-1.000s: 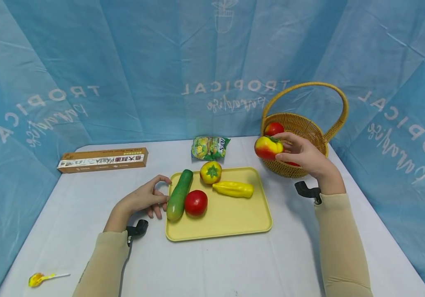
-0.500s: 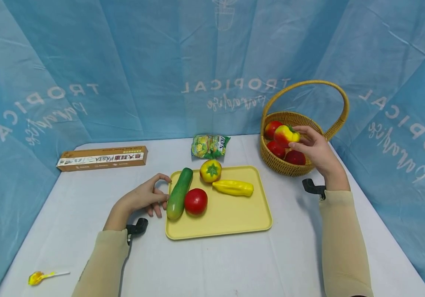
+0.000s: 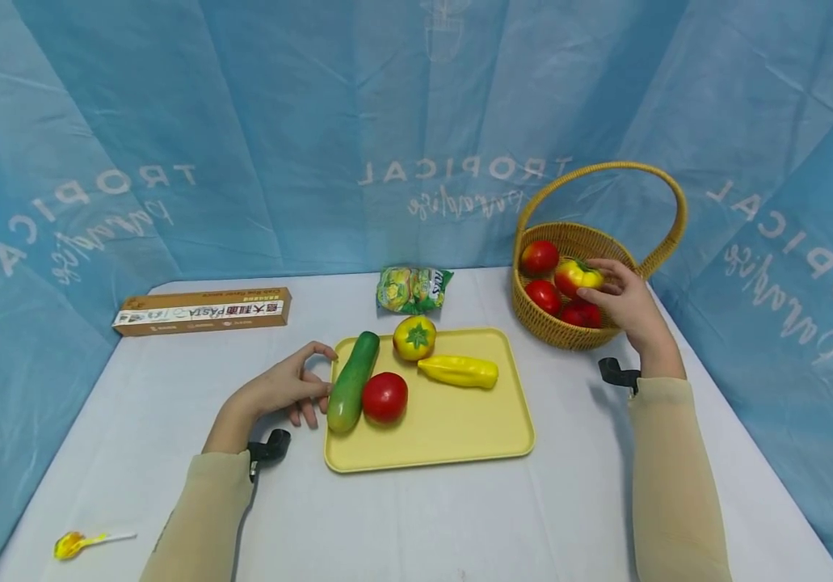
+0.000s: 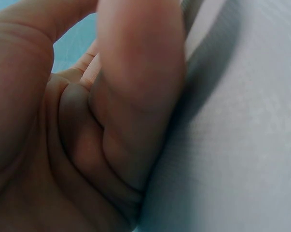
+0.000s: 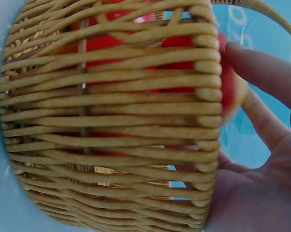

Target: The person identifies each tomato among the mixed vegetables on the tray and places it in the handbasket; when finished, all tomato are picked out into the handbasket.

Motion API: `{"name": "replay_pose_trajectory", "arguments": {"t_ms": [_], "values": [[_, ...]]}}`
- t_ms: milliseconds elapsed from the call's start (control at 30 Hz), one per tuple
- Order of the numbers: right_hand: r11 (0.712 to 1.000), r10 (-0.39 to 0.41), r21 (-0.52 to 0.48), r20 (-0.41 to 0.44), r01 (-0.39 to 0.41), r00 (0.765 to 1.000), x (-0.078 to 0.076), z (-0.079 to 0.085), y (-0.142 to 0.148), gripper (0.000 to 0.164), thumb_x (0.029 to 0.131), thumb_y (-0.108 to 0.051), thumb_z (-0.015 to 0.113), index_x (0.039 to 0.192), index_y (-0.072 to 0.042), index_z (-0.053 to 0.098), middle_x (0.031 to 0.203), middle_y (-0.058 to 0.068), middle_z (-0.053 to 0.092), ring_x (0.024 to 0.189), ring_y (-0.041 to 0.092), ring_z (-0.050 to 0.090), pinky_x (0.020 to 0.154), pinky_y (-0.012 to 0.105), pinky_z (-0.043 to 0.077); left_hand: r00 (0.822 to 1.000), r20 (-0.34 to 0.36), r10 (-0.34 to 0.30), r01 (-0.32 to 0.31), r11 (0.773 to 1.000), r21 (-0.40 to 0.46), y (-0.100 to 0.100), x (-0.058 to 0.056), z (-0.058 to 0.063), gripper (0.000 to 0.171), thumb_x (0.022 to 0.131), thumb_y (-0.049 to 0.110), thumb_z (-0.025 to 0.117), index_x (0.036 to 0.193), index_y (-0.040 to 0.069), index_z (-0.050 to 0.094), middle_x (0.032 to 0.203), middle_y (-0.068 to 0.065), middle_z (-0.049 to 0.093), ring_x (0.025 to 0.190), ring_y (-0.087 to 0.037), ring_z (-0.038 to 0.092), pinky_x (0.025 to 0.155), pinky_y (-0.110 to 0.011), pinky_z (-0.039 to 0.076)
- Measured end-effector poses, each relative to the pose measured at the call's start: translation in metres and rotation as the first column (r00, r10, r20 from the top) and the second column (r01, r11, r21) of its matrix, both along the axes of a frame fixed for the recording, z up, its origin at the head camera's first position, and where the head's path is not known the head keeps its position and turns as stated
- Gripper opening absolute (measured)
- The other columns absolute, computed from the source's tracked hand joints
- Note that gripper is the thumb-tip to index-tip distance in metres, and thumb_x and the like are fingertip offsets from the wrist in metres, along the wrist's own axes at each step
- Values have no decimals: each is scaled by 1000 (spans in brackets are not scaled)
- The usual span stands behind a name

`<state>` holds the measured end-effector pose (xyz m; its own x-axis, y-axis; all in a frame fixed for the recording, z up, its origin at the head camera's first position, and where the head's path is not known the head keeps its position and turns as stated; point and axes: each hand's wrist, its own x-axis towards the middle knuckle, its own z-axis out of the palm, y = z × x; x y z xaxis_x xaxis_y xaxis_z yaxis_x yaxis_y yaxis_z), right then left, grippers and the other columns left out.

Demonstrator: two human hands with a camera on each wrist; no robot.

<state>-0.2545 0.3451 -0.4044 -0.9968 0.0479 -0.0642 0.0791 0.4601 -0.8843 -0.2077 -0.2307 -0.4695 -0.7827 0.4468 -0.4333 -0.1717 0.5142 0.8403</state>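
Observation:
My right hand (image 3: 623, 303) holds a red-and-yellow fruit with a green leafy top (image 3: 578, 278) inside the mouth of the wicker basket (image 3: 560, 333). Several red fruits (image 3: 541, 257) lie around it in there. In the right wrist view the basket's woven side (image 5: 116, 111) hides most of the contents, and a thumb (image 5: 261, 67) lies against the fruit at the rim. My left hand (image 3: 285, 384) rests on the cloth, fingertips at the left rim of the yellow tray (image 3: 445, 440), beside a green cucumber (image 3: 353, 384). Its fingers are loosely bent around nothing visible.
On the tray are a red tomato-like fruit (image 3: 384, 398), a yellow pepper-shaped piece (image 3: 458, 371) and another red-and-yellow fruit (image 3: 414, 338). Behind stands a green snack packet (image 3: 413, 289). A pasta box (image 3: 201, 311) lies back left, a lollipop (image 3: 89, 543) front left. The basket's handle (image 3: 678, 210) arches high.
My right hand has carried the red-and-yellow fruit from the basket's front left rightward and down in among the red fruits. The left hand has stayed at the tray's rim.

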Motion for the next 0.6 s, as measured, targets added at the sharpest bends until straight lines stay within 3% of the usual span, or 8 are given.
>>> {"name": "replay_pose_trajectory", "arguments": {"t_ms": [133, 300, 467, 600], "values": [[999, -45, -1, -52, 45, 998, 2, 3, 1, 65, 103, -35, 69, 161, -21, 42, 162, 13, 40, 150, 34, 45, 114, 37, 50, 1000, -7, -4, 4, 1000, 3, 0, 1, 1, 57, 102, 18, 65, 150, 19, 34, 83, -10, 77, 57, -22, 73, 51, -30, 59], [998, -70, -17, -142, 68, 987, 9, 16, -10, 60, 102, -36, 72, 156, -25, 49, 156, 3, 50, 143, 28, 49, 105, 18, 49, 1000, -7, -12, 12, 1000, 5, 0, 1, -1, 57, 102, 17, 64, 150, 19, 34, 83, -10, 78, 56, -22, 73, 51, -30, 59], [991, 71, -100, -211, -94, 975, 18, 35, -48, 56, 101, -29, 74, 152, -24, 53, 151, -1, 54, 140, 23, 52, 108, 13, 48, 1000, -17, -22, 22, 1000, 9, 0, 0, 2, 56, 103, 16, 64, 150, 18, 33, 83, -10, 78, 57, -22, 73, 51, -31, 59], [940, 260, -167, -215, -298, 941, 20, 41, -87, 55, 102, -16, 72, 153, -15, 51, 154, 6, 51, 142, 22, 52, 124, 33, 43, 1000, -19, -20, 20, 1000, -5, -1, 0, 2, 56, 103, 18, 64, 149, 18, 33, 84, -10, 78, 58, -23, 74, 51, -31, 59]]}}
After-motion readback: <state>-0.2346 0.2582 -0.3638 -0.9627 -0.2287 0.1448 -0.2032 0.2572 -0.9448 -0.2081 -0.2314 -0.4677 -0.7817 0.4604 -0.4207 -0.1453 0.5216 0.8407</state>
